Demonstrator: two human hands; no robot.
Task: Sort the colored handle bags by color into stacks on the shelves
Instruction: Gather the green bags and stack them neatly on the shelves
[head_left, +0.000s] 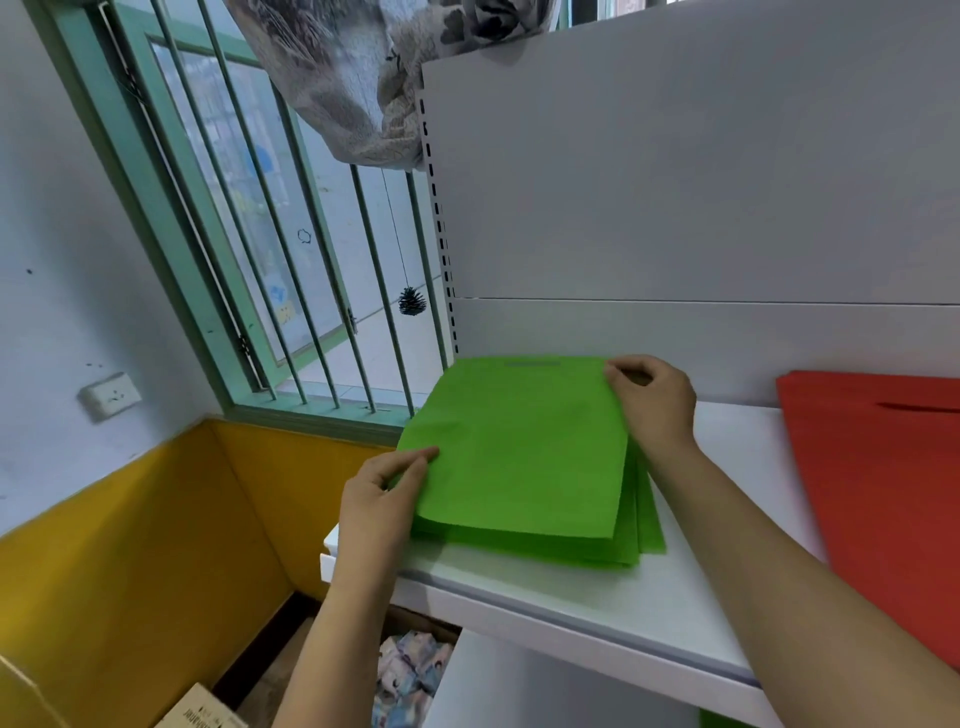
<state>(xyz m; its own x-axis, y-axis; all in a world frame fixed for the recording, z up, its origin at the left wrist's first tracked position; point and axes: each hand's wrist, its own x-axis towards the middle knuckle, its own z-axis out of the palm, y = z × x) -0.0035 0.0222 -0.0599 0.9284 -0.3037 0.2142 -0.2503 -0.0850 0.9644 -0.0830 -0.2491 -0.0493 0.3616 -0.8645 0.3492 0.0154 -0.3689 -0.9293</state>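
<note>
1. Surroundings: barred window (291, 249) with green frame up-left of the left hand; black pine cone (412, 301) hangs on a string in front of the bars. Patterned grey cloth (363, 78) draped over the top of the shelf back panel (675, 182), above both hands. White wall socket (110, 395) far left. Yellow lower wall (130, 545) below-left of the left hand.
2. Below the left forearm: floor gap with a crumpled patterned bundle (410, 675) and a cardboard box corner (202, 712). Nothing blocks the view of the stack except the hands themselves.
3. Green handle bags (519, 457): flat, matte, non-woven-looking fabric, rectangular, cut-out handle slot at the far edge. They lie stacked between the two hands on the white shelf (623, 597), lower bags fanned out toward the near-right corner.
4. Red handle bag (883, 493): same flat type, slot handle visible, lying on the shelf right of the right forearm, apart from the green stack.
5. Left hand (382, 499): at the stack's left edge, thumb on top, fingers curled under, pinching the top bag.
6. Right hand (654, 400): at the far-right corner, fingers bent, pinching the top bag's edge.
</note>
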